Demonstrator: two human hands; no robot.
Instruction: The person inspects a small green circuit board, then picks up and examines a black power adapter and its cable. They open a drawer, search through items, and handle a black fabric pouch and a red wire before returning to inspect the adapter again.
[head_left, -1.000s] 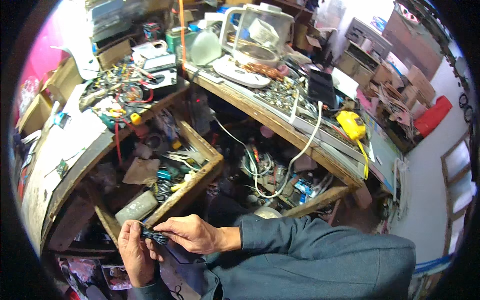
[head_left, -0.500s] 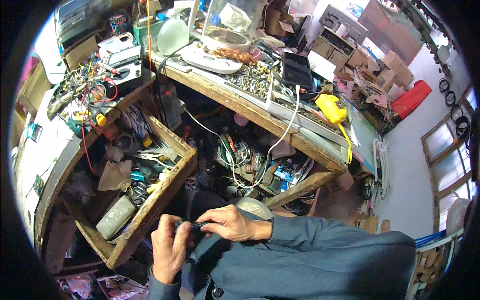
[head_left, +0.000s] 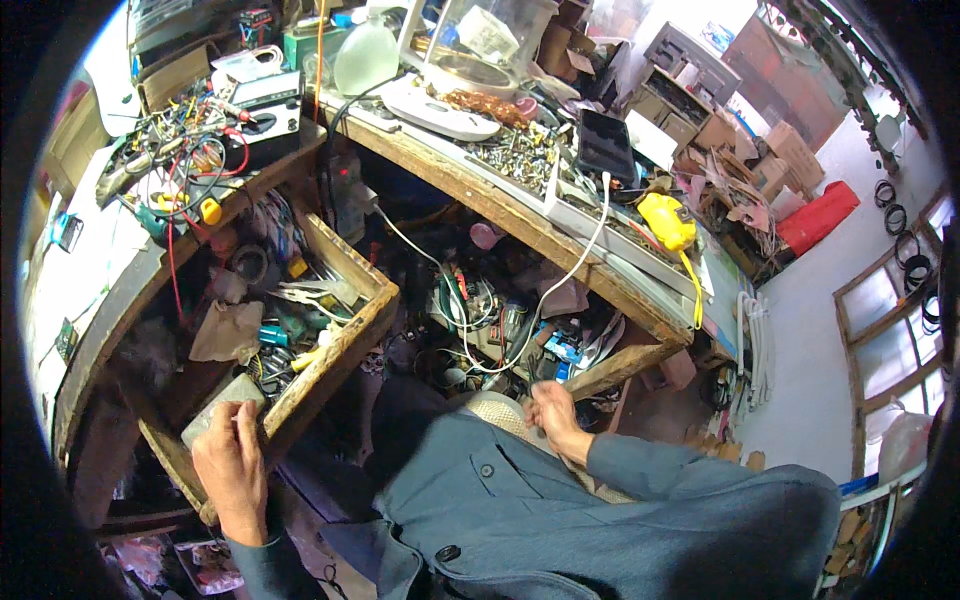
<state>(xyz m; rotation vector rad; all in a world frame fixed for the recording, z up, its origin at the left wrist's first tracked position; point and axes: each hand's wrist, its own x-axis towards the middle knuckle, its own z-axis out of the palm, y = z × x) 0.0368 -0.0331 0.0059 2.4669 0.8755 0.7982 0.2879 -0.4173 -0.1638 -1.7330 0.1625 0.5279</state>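
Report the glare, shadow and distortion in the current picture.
In the head view, glare bleaches the left tabletop; in the head view, its edge bows and the corners go black; in the head view, shadow swallows much beneath the far bench.

Yellow tape measure (head_left: 667, 222) near the right corner of the table (head_left: 470, 187); white cable (head_left: 603, 207) over its brown front edge; copper-brown wire bundle (head_left: 487, 108); dark blue-grey jacket (head_left: 570, 540); greyish block (head_left: 213, 407) in the brown drawer (head_left: 330, 362); cream, speckled seat (head_left: 500, 408).

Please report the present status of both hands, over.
Left hand at grey block, contact unclear. Right hand beside wooden drawer edge, grip unclear. White cable loops over that drawer.
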